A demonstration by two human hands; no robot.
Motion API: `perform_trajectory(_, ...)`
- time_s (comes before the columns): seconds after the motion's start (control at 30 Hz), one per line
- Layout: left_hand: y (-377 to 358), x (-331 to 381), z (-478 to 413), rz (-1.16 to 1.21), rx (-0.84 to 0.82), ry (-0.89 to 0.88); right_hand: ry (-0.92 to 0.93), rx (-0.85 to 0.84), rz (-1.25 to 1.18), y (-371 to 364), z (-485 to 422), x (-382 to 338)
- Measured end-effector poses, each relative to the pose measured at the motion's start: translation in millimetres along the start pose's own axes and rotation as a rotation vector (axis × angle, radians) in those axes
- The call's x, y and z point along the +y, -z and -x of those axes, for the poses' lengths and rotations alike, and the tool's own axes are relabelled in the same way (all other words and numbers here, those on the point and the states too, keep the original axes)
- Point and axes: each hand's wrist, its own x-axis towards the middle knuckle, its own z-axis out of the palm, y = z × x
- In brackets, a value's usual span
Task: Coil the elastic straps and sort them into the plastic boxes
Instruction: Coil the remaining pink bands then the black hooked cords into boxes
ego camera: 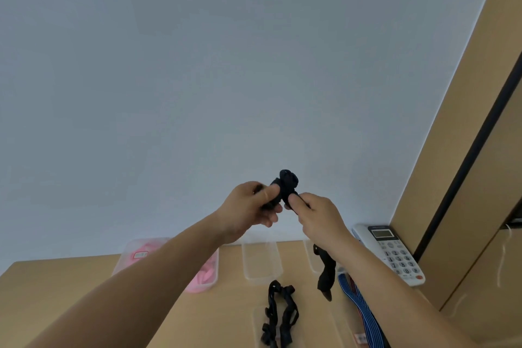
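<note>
Both hands are up in the air on one half-coiled black elastic strap. The left hand is curled round the roll, the right hand pinches it right beside, and the loose tail dangles below the right wrist. An empty clear plastic box sits on the tan worktop underneath the hands.

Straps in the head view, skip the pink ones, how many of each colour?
Black: 2, the held black strap with its tail hanging, and the loose black strap on the desk
Blue striped: 1, the blue striped strap
Total: 3
</note>
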Motion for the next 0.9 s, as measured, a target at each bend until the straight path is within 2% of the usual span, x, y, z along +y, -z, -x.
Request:
perform_trajectory(0.1, -3, -5, 1, -0.541, 0.147, -0.239, -0.147, 0.006, -0.314, -2, -1, -6)
perform_trajectory(0.2, -5, -12, -2, -0.954, 0.220, -0.514, -0.206, -0.008, -0.472, -9, 2, -10)
perform_trajectory(0.3, -9, -17, -4, -1.253, 0.279, -0.633, -0.218, -0.010, -0.478, -17, 2, -14)
perform_trajectory(0.37, -11, -18, -6, -1.331, 0.297, -0.756, -0.240, 0.041, -0.491, -20, 1, -15)
perform_trajectory(0.43, -13, -21, -7, -1.216, 0.298, -0.778, -0.234, 0.085, -0.575, -18, 0, -14)
perform_trajectory(0.47, -13, -20, -6, -1.056, 0.283, -0.690, -0.213, 0.090, -0.604, -15, -1, -12)
perform_trajectory(0.6, -7, -3, -4, -0.143, 0.044, -0.032, -0.124, 0.048, -0.611, -3, 1, -6)
perform_trajectory(0.67, 0, 4, -2, 0.162, -0.107, 0.139, -0.109, 0.013, -0.595, -1, 2, -4)
perform_trajectory(0.77, 5, 5, 1, 0.286, -0.178, 0.110, -0.117, -0.035, -0.617, -1, 3, -4)
perform_trajectory(0.9, -1, 4, 0, 0.174, -0.048, -0.018, -0.251, -0.059, -0.564, -5, 2, -7)
